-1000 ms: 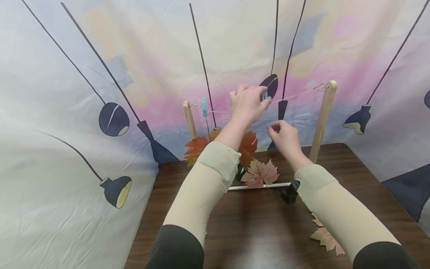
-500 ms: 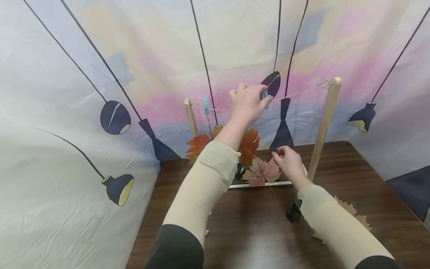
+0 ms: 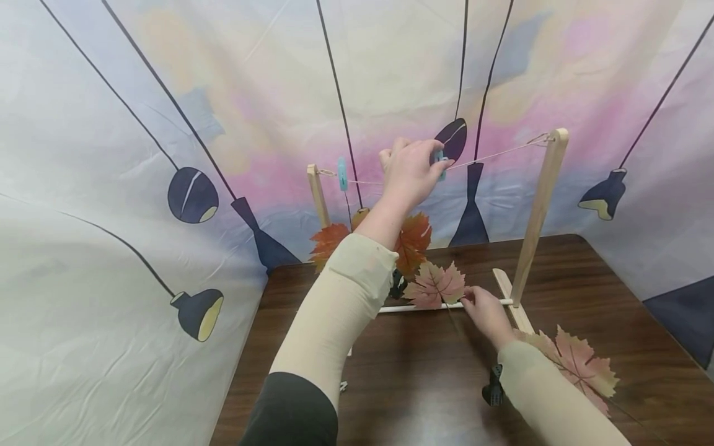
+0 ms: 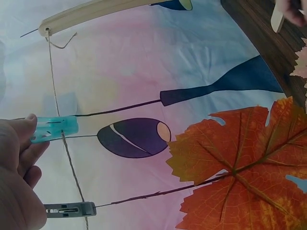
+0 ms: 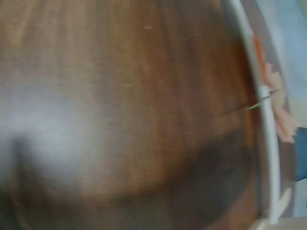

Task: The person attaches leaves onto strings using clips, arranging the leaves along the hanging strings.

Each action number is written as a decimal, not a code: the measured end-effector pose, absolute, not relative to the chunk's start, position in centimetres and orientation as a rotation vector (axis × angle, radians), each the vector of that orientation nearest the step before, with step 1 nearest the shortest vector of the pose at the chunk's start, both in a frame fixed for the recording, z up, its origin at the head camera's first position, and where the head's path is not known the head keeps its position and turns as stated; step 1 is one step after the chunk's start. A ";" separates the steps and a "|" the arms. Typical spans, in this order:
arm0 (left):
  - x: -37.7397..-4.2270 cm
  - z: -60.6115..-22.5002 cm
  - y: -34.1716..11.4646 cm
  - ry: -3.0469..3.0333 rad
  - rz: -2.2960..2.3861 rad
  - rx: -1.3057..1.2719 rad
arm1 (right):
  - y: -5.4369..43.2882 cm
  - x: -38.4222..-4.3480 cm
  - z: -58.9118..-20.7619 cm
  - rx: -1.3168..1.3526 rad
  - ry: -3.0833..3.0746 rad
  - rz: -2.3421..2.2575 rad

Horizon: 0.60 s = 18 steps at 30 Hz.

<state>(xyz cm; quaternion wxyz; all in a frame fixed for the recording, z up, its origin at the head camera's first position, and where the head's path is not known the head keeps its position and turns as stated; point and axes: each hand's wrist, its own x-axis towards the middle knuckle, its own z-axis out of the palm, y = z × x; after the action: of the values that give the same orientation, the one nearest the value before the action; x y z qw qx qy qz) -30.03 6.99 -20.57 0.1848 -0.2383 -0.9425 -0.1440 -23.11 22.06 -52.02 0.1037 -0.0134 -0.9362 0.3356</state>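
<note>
In the head view, pinching a turquoise clip (image 3: 440, 166) at 2 o'clock with the left hand (image 3: 409, 173), on the string (image 3: 496, 155); probably held by the upper end so as to squeeze the mouth wide. Well apart from there, at 4 o'clock, holding the right hand (image 3: 485, 313) close against a pink leaf (image 3: 437, 285), at 10 o'clock from that hand. Impossible to tell whether gripping or merely touching; no help from the blurred right wrist view. Laid with stem across the white rod (image 3: 398, 308), pointing to 5 o'clock, perhaps to leave it easy to grasp.

In the left wrist view, at 6 o'clock from the turquoise clip, note a gray clip (image 4: 72, 209) biting the stem of an orange leaf (image 4: 235, 163), apparently nipped there to let it hang freely. Farther out at 4 o'clock in the head view, find a 2nd pink leaf (image 3: 586, 365) on the table (image 3: 413, 384), likely placed for easy reach.
</note>
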 end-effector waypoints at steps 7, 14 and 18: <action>-29.9 -20.6 7.0 -2.639 -0.447 -0.678 | 21.9 -21.8 -54.5 -0.099 -2.781 0.985; -29.9 -20.7 6.5 -2.631 -0.452 -0.674 | 21.1 -21.2 -56.5 -0.103 -2.805 0.985; -29.8 -20.6 6.2 -2.619 -0.450 -0.672 | 20.4 -21.1 -57.1 -0.079 -2.798 1.003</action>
<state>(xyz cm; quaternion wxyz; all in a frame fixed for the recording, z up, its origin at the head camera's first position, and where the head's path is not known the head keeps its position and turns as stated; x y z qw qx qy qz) -29.81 6.25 -20.59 0.1991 -0.2403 -0.9364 -0.1608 -21.12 20.41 -57.06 0.0839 -0.0263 -0.9378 0.3360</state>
